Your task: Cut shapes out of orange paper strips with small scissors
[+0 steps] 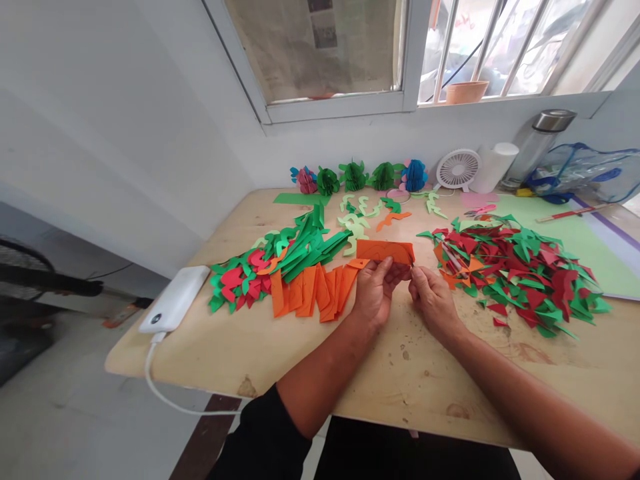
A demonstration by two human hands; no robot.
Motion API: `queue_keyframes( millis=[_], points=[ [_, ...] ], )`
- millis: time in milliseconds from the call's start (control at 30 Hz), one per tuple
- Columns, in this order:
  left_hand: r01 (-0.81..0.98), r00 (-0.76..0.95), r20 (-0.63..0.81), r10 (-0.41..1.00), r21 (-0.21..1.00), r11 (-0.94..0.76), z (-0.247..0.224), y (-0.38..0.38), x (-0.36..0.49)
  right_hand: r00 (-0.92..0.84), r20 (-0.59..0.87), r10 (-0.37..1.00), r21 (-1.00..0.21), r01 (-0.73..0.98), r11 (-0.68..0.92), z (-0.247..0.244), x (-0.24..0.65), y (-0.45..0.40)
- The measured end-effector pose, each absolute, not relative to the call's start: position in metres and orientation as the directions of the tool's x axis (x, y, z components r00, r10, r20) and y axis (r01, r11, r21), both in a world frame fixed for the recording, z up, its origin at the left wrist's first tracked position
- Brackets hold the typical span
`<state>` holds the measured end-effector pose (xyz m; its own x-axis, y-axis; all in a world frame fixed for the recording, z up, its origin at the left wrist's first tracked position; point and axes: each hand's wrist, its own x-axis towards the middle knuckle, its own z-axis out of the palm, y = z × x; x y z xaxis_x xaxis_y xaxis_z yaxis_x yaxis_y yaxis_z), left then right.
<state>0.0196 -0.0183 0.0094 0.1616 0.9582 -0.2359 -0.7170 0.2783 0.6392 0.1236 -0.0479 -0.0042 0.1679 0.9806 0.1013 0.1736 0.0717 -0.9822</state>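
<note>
My left hand [376, 287] grips a folded strip of orange paper [385, 251], with the thumb on its lower edge. A curved outline is drawn on the strip's face. At the strip's right end, my right hand [434, 298] is closed, fingertips pinched together. A small dark bit shows by those fingertips, too small to name. Left of my left hand lies a row of folded orange papers [305, 291]. Behind them are folded green papers [313, 248], and further left a pile of red and green cut-outs [240, 280].
A heap of red and green paper scraps [540, 267] covers the table's right side. A white power bank [174, 300] with a cable sits at the left edge. Along the wall stand honeycomb paper figures [353, 176], a small fan [459, 169] and a glass bottle [535, 150].
</note>
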Motion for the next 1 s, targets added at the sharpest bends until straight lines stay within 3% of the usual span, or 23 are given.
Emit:
queue_keyframes(
  millis=[533, 1000],
  points=[
    [-0.628, 0.07, -0.215, 0.974, 0.749, 0.211, 0.0041, -0.018, 0.0215, 0.213, 0.125, 0.969, -0.975, 0.205, 0.081, -0.003, 0.1258, -0.0465],
    [-0.641, 0.12, -0.206, 0.971, 0.731, 0.234, 0.0098, -0.0188, 0.0202, 0.205, 0.143, 0.968, -0.969, 0.227, 0.095, -0.0005, 0.1263, -0.0455]
  ],
)
